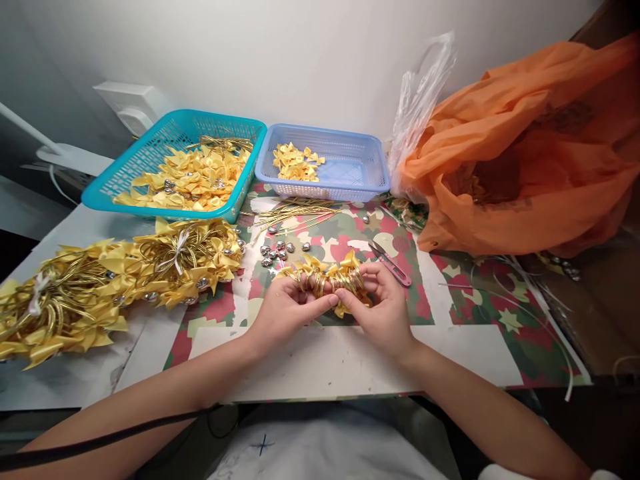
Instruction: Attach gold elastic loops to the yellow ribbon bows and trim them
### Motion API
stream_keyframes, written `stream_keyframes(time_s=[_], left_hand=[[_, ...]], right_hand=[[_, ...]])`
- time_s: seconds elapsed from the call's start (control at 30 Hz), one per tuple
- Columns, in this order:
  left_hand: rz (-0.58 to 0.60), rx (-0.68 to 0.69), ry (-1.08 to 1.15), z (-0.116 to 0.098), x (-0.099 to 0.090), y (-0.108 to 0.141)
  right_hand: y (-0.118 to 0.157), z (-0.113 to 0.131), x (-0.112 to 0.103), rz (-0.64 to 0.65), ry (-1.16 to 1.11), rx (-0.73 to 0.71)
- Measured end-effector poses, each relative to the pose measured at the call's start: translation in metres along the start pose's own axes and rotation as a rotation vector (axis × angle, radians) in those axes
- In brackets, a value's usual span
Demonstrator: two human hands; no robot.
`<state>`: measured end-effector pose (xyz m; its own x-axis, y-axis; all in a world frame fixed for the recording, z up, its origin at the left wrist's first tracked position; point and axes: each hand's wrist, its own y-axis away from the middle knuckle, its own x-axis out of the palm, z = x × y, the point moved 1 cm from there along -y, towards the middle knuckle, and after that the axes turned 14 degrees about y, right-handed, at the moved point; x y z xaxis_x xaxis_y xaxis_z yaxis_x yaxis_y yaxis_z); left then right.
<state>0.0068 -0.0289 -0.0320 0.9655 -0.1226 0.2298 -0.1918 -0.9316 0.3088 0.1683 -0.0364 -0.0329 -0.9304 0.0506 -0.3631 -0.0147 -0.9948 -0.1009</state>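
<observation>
Patterned tabletop [333,235]; teal basket [150,157], blue basket [353,167] hold yellow bows [193,175]; left hand [283,310], right hand [385,310] grasp gold-tied bundle [325,275].

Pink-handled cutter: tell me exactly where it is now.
In the head view, the pink-handled cutter lies right of centre on the camouflage-patterned sheet, just beyond the right hand.

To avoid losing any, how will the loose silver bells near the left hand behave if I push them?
The silver bells would probably roll, being rounded. Their shiny surface may feel slippery. They look small beside the left hand, so are likely light.
</observation>
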Motion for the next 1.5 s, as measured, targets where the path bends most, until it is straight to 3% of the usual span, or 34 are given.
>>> stream_keyframes(time_s=[0.23, 0.73, 0.97, 1.3, 1.5], left_hand=[[-0.011, 0.078, 0.004, -0.002, 0.006, 0.000], [-0.011, 0.012, 0.174, -0.002, 0.004, 0.000], [-0.098, 0.040, 0.222, 0.000, 0.002, -0.001], [-0.028, 0.024, 0.074, 0.005, -0.003, 0.000], [-0.033, 0.080, -0.017, 0.001, 0.000, 0.001]], right_hand=[[0.001, 0.001, 0.002, -0.009, -0.030, 0.018], [0.003, 0.001, -0.001, 0.018, -0.029, 0.001], [0.002, 0.001, -0.001, 0.045, -0.101, 0.025], [0.003, -0.005, 0.000, 0.072, -0.117, 0.026], [0.004, -0.007, 0.001, 0.042, -0.056, -0.051]])
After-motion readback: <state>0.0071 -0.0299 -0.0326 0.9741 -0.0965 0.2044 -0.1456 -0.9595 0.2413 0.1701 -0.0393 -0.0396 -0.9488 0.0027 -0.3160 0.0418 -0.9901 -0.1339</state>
